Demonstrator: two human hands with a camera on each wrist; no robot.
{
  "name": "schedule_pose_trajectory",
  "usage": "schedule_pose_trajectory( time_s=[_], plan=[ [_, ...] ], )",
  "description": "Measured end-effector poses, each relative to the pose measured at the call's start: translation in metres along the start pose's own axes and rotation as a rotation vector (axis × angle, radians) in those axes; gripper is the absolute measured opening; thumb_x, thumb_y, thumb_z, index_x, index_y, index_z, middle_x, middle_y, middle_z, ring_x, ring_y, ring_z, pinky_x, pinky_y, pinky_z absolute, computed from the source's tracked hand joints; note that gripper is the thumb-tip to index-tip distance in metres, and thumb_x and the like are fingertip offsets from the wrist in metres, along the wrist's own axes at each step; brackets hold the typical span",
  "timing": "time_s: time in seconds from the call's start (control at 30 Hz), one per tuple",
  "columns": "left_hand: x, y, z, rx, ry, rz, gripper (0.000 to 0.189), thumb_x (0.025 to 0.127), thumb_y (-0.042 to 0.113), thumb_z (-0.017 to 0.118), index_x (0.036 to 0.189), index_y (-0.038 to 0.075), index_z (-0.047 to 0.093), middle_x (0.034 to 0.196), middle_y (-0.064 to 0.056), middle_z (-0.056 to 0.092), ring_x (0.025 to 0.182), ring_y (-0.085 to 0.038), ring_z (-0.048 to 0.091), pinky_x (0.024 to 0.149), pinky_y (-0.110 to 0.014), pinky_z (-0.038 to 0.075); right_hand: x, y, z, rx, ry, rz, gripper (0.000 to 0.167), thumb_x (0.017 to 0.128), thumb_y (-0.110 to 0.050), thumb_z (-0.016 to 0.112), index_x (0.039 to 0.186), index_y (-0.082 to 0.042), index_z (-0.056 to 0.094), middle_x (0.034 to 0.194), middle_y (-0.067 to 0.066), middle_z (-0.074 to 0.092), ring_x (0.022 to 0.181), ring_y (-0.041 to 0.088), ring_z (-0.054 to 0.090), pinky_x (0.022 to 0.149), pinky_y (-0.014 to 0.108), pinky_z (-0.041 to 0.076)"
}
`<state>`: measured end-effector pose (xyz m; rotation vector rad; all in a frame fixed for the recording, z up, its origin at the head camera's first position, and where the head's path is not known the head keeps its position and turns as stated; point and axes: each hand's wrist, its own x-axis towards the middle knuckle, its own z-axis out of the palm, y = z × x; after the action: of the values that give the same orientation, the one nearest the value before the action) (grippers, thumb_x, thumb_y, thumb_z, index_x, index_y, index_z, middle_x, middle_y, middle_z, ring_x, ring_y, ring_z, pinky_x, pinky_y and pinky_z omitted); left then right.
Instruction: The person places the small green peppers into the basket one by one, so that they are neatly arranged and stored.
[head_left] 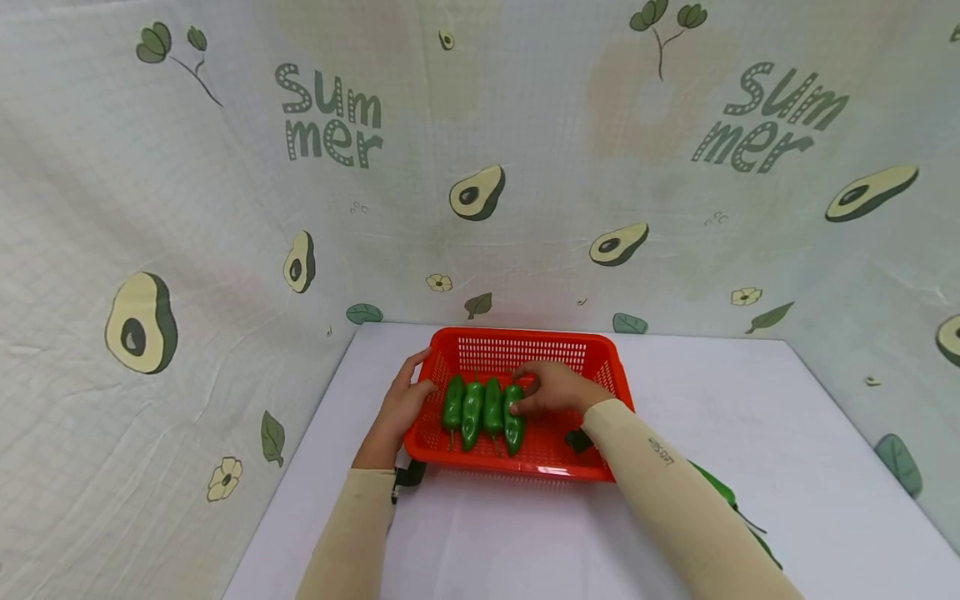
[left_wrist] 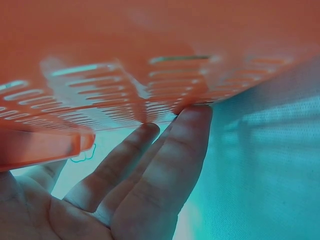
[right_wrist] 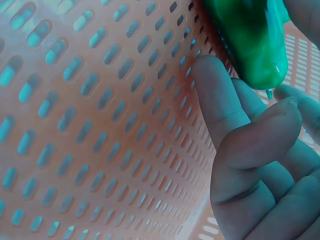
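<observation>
A red plastic basket [head_left: 517,336] with slotted walls stands on the white table. Inside, several green chili peppers [head_left: 472,408] lie side by side. My left hand [head_left: 401,408] grips the basket's left side, thumb over the rim; in the left wrist view its fingers [left_wrist: 170,165] reach against the outer wall. My right hand [head_left: 555,387] is inside the basket, holding the rightmost pepper [head_left: 513,429] with its thumb on the side and fingertips near the upper end. The right wrist view shows this pepper's tip [right_wrist: 265,70] among the fingers.
More green peppers [head_left: 716,483] lie on the table [head_left: 720,392] right of the basket, partly hidden by my right forearm. A printed cloth [head_left: 540,125] encloses the table at the back and sides. Dark wrist cameras [head_left: 411,473] sit near the basket's edge.
</observation>
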<state>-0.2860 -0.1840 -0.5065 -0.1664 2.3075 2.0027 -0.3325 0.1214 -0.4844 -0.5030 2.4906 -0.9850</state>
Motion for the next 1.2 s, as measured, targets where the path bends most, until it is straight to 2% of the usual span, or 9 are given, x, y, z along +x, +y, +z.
schedule_pose_trajectory(
  time_s=[0.3,0.53,0.73,0.87,1.07,1.2],
  plan=[
    [0.0,0.0,0.001,-0.003,-0.001,-0.009,0.066,0.097,0.018,0.057,0.156,0.046,0.046,0.147,-0.01,0.056,0.113,-0.032,0.068,0.087,-0.047,0.063,0.0,-0.001,0.0,-0.089,0.005,0.008,0.071,0.082,-0.042,0.09,0.143,-0.016,0.064,0.112,0.002,0.072,0.098,0.018,0.069,0.091,0.043,0.06],
    [-0.002,0.001,0.002,-0.003,0.004,-0.01,0.066,0.096,0.018,0.057,0.155,0.046,0.047,0.146,-0.01,0.056,0.113,-0.033,0.068,0.086,-0.047,0.063,-0.006,-0.011,-0.006,-0.178,-0.056,0.011,0.077,0.081,-0.043,0.091,0.147,-0.017,0.06,0.106,0.0,0.072,0.098,0.018,0.067,0.092,0.045,0.059],
    [0.0,0.0,0.0,-0.002,0.002,0.002,0.067,0.095,0.019,0.056,0.156,0.045,0.047,0.148,-0.009,0.054,0.113,-0.033,0.066,0.089,-0.048,0.062,-0.015,-0.022,-0.014,-0.269,-0.068,0.019,0.081,0.081,-0.044,0.09,0.151,-0.019,0.057,0.116,0.004,0.072,0.1,0.018,0.066,0.094,0.047,0.059],
    [0.0,-0.001,0.0,0.0,-0.006,0.0,0.068,0.095,0.018,0.056,0.157,0.043,0.046,0.152,-0.01,0.05,0.115,-0.034,0.065,0.091,-0.05,0.061,-0.027,-0.028,-0.027,-0.318,-0.07,0.011,0.08,0.082,-0.042,0.089,0.151,-0.018,0.057,0.123,0.007,0.071,0.105,0.02,0.066,0.093,0.047,0.059],
    [-0.001,0.0,0.001,0.015,-0.003,-0.003,0.067,0.094,0.021,0.056,0.155,0.047,0.046,0.151,-0.008,0.051,0.117,-0.033,0.063,0.092,-0.049,0.061,-0.055,-0.038,-0.059,-0.355,-0.001,-0.008,0.079,0.084,-0.041,0.088,0.152,-0.018,0.056,0.133,0.009,0.068,0.12,0.028,0.063,0.093,0.048,0.059],
    [-0.001,0.0,0.0,0.016,-0.003,-0.009,0.066,0.095,0.021,0.057,0.155,0.048,0.046,0.149,-0.008,0.052,0.116,-0.034,0.064,0.09,-0.048,0.061,-0.078,-0.036,-0.075,-0.372,0.041,0.005,0.081,0.083,-0.043,0.089,0.153,-0.017,0.056,0.132,0.009,0.068,0.116,0.027,0.064,0.089,0.047,0.061]
  ],
)
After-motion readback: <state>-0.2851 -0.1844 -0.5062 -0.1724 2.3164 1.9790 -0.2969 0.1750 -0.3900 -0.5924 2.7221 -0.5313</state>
